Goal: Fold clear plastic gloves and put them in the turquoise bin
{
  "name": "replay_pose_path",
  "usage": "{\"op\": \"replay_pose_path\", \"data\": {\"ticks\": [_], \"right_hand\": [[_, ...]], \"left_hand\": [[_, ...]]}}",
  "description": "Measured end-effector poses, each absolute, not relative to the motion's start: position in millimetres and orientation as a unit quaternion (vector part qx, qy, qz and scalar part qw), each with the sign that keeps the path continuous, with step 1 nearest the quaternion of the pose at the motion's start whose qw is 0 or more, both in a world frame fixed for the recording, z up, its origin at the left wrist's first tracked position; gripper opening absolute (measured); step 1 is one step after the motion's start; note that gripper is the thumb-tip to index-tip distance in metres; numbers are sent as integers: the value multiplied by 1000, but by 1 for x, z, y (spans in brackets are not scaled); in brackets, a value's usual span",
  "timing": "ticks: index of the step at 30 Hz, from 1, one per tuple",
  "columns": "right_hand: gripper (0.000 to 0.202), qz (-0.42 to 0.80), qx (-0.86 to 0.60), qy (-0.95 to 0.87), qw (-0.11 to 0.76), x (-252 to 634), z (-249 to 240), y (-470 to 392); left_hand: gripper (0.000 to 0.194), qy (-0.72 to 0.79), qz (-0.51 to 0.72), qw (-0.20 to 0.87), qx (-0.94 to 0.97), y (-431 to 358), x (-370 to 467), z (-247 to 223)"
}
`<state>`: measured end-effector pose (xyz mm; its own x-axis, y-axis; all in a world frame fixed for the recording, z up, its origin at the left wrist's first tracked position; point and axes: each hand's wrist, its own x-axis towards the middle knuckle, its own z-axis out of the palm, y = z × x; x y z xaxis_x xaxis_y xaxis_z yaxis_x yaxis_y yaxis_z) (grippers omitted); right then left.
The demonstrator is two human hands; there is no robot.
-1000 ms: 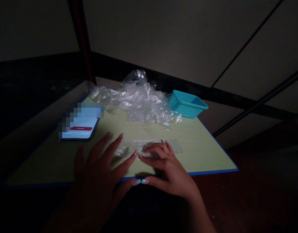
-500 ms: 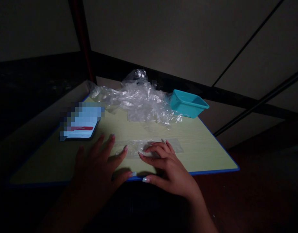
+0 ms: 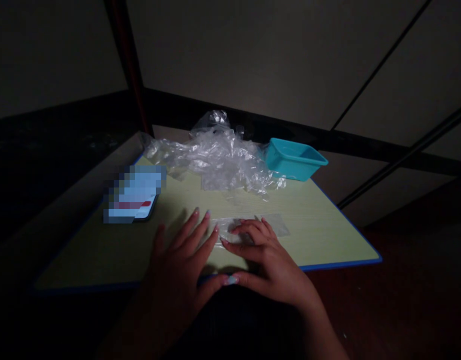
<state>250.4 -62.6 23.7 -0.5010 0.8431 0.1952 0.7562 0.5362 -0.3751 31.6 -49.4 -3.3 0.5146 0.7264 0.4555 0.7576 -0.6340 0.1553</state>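
Note:
A clear plastic bag (image 3: 277, 224) lies flattened on the table near its front edge. My right hand (image 3: 266, 257) rests over the bag's middle, fingers stretched and slightly bent. At the bag's left part is my left hand (image 3: 188, 260), its fingers spread and palm down. The two thumb tips meet at the table's near edge. Both hands cover parts of the bag, so its left end is hidden.
A heap of crumpled clear plastic bags (image 3: 222, 160) lies across the back of the table (image 3: 324, 230). Right of it stands a turquoise plastic basket (image 3: 294, 162). A lit phone (image 3: 140, 197), partly blurred out, is at the left. Wall panels stand behind.
My left hand has moved right, over the bag's left part, and its thumb now meets the right thumb. The right hand stays on the bag. The view has shifted slightly.

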Motion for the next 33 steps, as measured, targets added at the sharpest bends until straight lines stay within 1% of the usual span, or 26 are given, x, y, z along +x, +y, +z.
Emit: {"op": "replay_pose_path", "data": {"ticks": [3, 6, 9, 17, 22, 28, 33], "right_hand": [[49, 118, -467, -859, 175, 250, 25, -63], [44, 118, -475, -854, 174, 249, 26, -63], [44, 115, -478, -853, 176, 249, 26, -63], [42, 121, -474, -850, 195, 249, 26, -62], [40, 117, -478, -850, 190, 249, 25, -62], [31, 112, -471, -853, 195, 251, 23, -61], [30, 116, -467, -853, 204, 252, 23, -61]], "left_hand": [[65, -396, -269, 28, -877, -55, 53, -2], [64, -391, -289, 26, -873, -56, 65, -5], [61, -410, -286, 42, -865, -53, 67, -8], [62, -467, -280, 95, -834, -40, 54, -7], [61, -481, -237, 91, -839, -33, 56, -12], [59, -499, -184, 78, -844, -31, 59, -12], [57, -515, -152, 66, -841, -32, 62, -7]]}}
